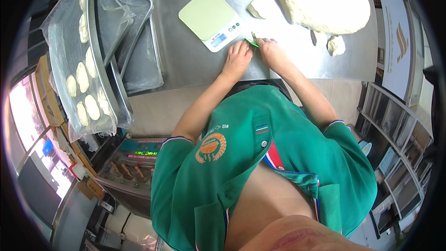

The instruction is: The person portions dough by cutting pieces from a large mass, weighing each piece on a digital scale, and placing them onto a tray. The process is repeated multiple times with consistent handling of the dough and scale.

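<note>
My right hand (271,53) is closed around a small green scraper (251,43) on the steel table, just right of a kitchen scale (212,17). A bit of dough (255,35) lies by its fingers. My left hand (239,58) rests with bent fingers near the scale's lower right corner, its fingertips close to the green tool; whether they touch it I cannot tell. The scale's green plate carries nothing. A large dough mass (324,1) lies at the upper right, with loose dough pieces (256,9) around it.
At the left, a plastic-lined metal tray (62,38) holds several oval dough pieces (82,76). It lies over other metal trays (143,59) with plastic film. The steel table's (181,73) front edge runs before my body. A metal rack (393,125) stands at the right.
</note>
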